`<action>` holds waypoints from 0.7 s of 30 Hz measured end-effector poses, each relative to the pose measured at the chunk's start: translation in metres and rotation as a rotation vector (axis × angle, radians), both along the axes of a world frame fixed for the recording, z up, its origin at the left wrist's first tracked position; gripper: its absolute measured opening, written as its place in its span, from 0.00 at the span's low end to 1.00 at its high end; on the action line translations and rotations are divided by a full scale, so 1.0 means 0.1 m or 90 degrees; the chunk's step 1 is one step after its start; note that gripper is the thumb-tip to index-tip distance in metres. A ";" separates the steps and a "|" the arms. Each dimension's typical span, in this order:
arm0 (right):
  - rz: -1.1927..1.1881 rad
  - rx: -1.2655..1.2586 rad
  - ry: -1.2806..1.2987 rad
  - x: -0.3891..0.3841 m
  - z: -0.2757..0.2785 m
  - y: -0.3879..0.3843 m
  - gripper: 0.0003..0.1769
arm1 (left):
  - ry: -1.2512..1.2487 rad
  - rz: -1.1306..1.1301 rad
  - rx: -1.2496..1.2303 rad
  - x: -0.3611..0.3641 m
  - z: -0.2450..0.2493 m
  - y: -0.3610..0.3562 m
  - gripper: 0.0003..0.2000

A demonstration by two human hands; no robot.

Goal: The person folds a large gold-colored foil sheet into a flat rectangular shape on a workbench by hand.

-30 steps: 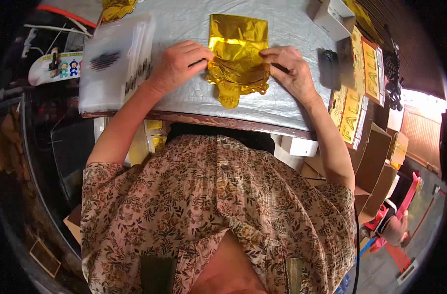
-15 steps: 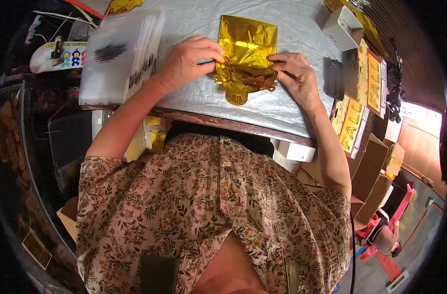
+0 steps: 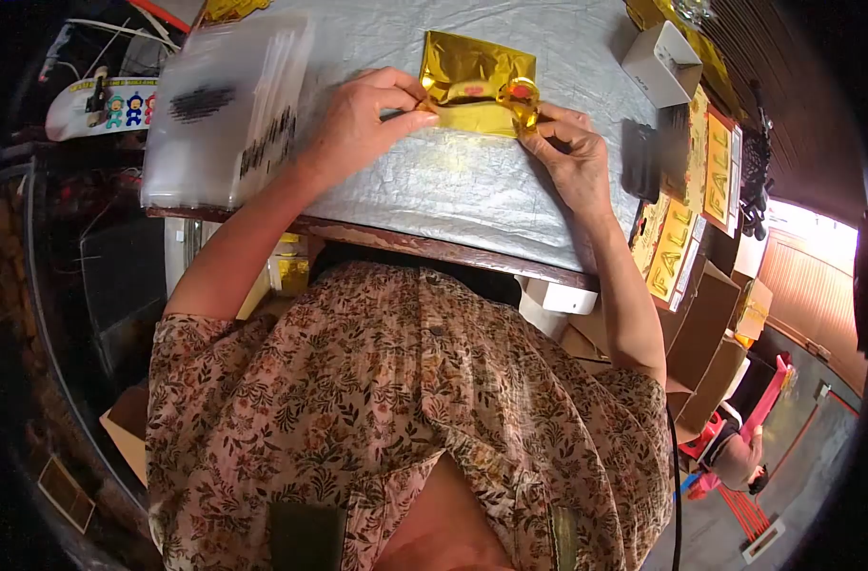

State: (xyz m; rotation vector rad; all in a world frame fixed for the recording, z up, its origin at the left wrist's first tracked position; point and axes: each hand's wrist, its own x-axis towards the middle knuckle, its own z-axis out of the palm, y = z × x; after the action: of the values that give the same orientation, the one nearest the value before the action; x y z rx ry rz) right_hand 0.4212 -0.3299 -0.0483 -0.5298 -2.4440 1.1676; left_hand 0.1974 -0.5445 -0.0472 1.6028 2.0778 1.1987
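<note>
A shiny gold foil balloon (image 3: 477, 81), deflated and folded into a flat packet, lies on the silver-covered table in front of me. Its near edge is now a fairly straight fold, with a crumpled loop of foil standing up at the right corner. My left hand (image 3: 372, 112) pinches the left near corner between thumb and fingers. At the opposite corner, the thumb and fingers of my right hand (image 3: 569, 157) close on the foil beside that loop.
A stack of clear plastic bags (image 3: 215, 114) with black marks lies at the table's left. Right of my hands are an open white box (image 3: 662, 65), a black object (image 3: 641, 157) and yellow "FALL" packages (image 3: 672, 255). Another person (image 3: 736, 460) is in the background, lower right.
The near end of the foil, with its hanging tabs, has been turned up and away from me over the packet. Both hands still grip its sides.
</note>
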 end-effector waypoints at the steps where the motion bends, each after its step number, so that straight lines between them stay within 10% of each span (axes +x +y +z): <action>1: -0.008 0.019 -0.006 -0.01 0.01 -0.01 0.08 | -0.002 0.019 0.006 0.00 -0.03 0.01 0.13; 21: -0.124 0.141 -0.047 -0.12 -0.03 -0.17 0.06 | 0.036 0.071 0.040 -0.01 -0.17 0.09 0.17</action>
State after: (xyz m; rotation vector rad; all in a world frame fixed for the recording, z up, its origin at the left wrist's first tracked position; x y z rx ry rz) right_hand 0.4088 -0.3465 -0.0512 -0.7333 -2.4771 0.8015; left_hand 0.1964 -0.5356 -0.0645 1.5840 2.2129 1.2803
